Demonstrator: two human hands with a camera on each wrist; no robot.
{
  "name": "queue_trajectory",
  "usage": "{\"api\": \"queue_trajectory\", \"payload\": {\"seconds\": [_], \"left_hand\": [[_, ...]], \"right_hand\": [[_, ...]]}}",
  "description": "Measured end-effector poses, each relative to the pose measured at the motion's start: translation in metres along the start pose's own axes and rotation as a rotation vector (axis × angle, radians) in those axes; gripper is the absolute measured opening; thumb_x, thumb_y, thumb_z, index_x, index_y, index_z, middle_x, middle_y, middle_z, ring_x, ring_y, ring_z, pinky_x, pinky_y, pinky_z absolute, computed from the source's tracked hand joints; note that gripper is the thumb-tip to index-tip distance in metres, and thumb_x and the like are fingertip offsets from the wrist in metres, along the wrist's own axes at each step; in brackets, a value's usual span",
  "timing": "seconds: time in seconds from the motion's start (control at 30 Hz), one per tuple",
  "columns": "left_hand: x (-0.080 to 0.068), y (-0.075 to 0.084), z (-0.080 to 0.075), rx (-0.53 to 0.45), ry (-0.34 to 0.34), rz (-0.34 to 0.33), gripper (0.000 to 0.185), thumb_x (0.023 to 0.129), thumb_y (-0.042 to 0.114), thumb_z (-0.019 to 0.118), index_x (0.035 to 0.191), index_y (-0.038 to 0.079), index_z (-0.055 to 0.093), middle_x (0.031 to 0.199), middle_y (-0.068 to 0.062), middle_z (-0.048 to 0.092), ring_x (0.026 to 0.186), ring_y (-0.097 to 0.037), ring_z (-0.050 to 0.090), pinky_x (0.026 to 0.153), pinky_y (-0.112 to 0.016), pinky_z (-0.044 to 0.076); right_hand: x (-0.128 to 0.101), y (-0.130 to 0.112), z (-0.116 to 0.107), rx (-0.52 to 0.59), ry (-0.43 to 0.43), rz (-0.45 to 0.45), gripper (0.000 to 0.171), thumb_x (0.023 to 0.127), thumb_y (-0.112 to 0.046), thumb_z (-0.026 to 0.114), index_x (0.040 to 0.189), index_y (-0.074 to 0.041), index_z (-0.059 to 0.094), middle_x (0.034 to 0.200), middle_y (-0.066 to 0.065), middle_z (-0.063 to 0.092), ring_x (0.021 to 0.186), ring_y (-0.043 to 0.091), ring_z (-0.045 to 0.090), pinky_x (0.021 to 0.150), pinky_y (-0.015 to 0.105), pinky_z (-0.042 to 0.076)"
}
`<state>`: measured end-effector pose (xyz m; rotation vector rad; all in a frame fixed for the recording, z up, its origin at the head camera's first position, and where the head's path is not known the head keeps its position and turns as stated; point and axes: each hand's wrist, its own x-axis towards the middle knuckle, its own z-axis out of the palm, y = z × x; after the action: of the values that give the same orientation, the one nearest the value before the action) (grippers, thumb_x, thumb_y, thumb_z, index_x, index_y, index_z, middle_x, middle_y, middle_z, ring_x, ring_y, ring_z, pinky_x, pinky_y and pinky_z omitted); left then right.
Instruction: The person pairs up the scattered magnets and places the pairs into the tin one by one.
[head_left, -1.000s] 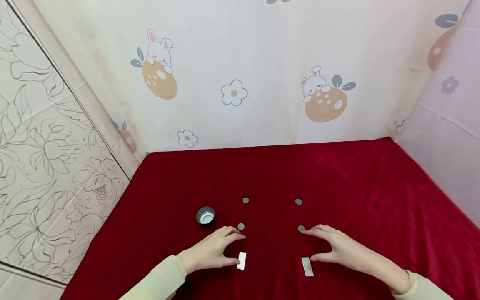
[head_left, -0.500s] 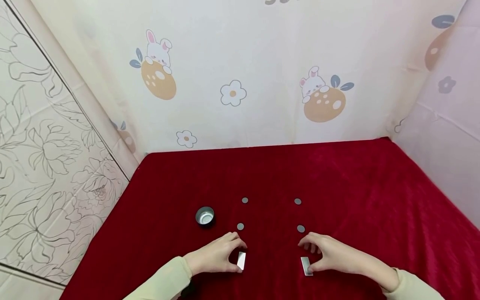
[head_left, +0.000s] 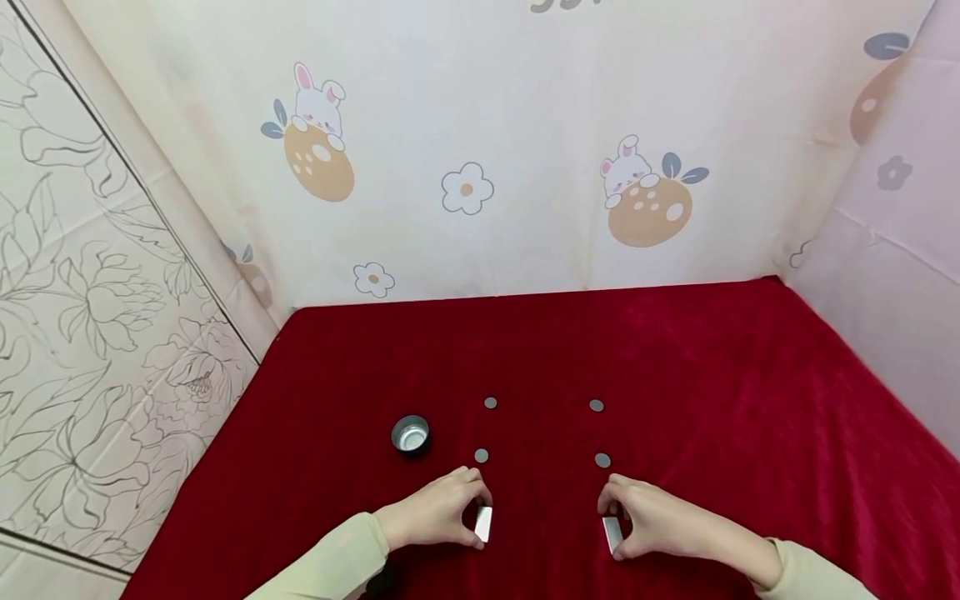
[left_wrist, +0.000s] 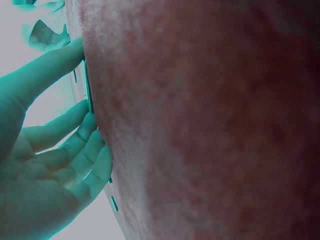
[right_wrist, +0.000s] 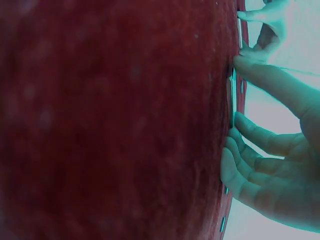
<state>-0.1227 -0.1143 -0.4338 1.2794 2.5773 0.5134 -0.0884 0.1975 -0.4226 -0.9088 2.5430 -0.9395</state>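
Fingers clamped, our left hand (head_left: 438, 508) grips a silver plate (head_left: 483, 523), right hand (head_left: 660, 518) its twin (head_left: 612, 532); the next move likely needs even pressure.

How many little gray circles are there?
4: near left circle and far left circle beyond the left hand, near right circle and far right circle beyond the right hand. More might be hidden.

I've drawn the fingers of my left hand (head_left: 438, 508) back from beside the near left disc (head_left: 482, 456) to the far end of the left plate (head_left: 483, 524), its thumb shifting to the near end. My right hand (head_left: 663, 521) has pulled its fingers away from the near right disc (head_left: 603, 460) and curled them in, so fingers and thumb now meet opposite ends of the right plate (head_left: 612, 533).
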Motion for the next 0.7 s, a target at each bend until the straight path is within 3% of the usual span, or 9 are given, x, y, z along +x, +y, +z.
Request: {"api": "queue_trajectory", "payload": {"seconds": [0.3,0.47,0.57,0.7], "left_hand": [[0.003,0.004,-0.003,0.004,-0.034,-0.021,0.032,0.068,0.028,0.076,0.092,0.012,0.062,0.088,0.009,0.05,0.077,-0.001,0.041,0.068,-0.01,0.038],[0.007,0.006,-0.004,0.09,-0.046,0.013,0.03,0.067,0.028,0.074,0.089,0.012,0.062,0.083,0.009,0.05,0.077,-0.001,0.043,0.07,-0.011,0.038],[0.01,0.006,-0.003,0.145,-0.033,0.04,0.03,0.066,0.03,0.074,0.087,0.013,0.062,0.081,0.01,0.05,0.075,-0.001,0.044,0.07,-0.01,0.038],[0.014,0.006,-0.002,0.149,-0.018,0.055,0.03,0.066,0.03,0.074,0.087,0.013,0.061,0.081,0.01,0.049,0.076,-0.001,0.044,0.069,-0.009,0.038]], "right_hand": [[0.001,-0.007,0.007,-0.15,0.038,-0.014,0.033,0.056,-0.004,0.071,0.081,-0.011,0.051,0.077,-0.012,0.041,0.065,-0.001,0.037,0.056,0.016,0.038],[0.0,-0.007,0.01,-0.23,0.097,-0.085,0.029,0.055,-0.004,0.067,0.076,-0.011,0.049,0.073,-0.012,0.039,0.063,-0.002,0.034,0.055,0.015,0.036],[0.002,-0.009,0.01,-0.223,0.114,-0.09,0.028,0.055,-0.004,0.067,0.074,-0.012,0.049,0.072,-0.013,0.038,0.062,-0.002,0.033,0.054,0.015,0.036],[0.006,-0.013,0.012,-0.192,0.12,-0.071,0.025,0.057,-0.004,0.064,0.073,-0.014,0.049,0.071,-0.013,0.038,0.061,-0.003,0.034,0.054,0.014,0.035]]}}
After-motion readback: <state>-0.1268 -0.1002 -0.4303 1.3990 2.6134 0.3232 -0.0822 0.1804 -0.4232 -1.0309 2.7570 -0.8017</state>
